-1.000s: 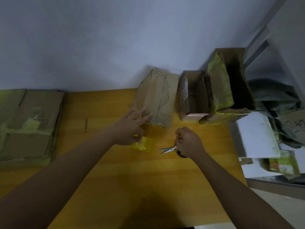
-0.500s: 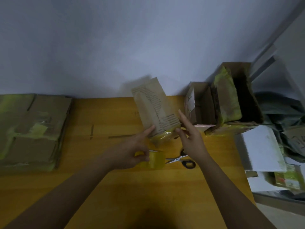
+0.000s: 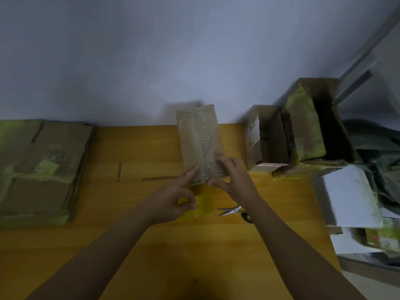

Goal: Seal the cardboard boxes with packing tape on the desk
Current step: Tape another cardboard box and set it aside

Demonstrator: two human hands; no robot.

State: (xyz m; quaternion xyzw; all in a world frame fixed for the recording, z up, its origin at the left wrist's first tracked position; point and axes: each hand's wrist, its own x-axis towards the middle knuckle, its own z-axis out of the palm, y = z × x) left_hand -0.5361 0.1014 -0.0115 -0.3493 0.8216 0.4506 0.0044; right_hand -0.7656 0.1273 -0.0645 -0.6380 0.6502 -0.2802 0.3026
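Small cardboard box (image 3: 200,144), upright at the back middle of the tabletop (image 3: 134,239); no legible writing.
Left hand (image 3: 173,201): index finger extended against the box's lower left edge, thumb and curled fingers pinching yellow packing tape (image 3: 202,205) just below the box. Right hand (image 3: 233,180): fingers gripping the box's lower right corner. Scissors (image 3: 234,212) lie beside the right wrist. Flattened cardboard stack (image 3: 39,167) at left.

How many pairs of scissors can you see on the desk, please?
1. The scissors lie on the desk, just right of the yellow tape and below the right hand. Others may be hidden behind the boxes.
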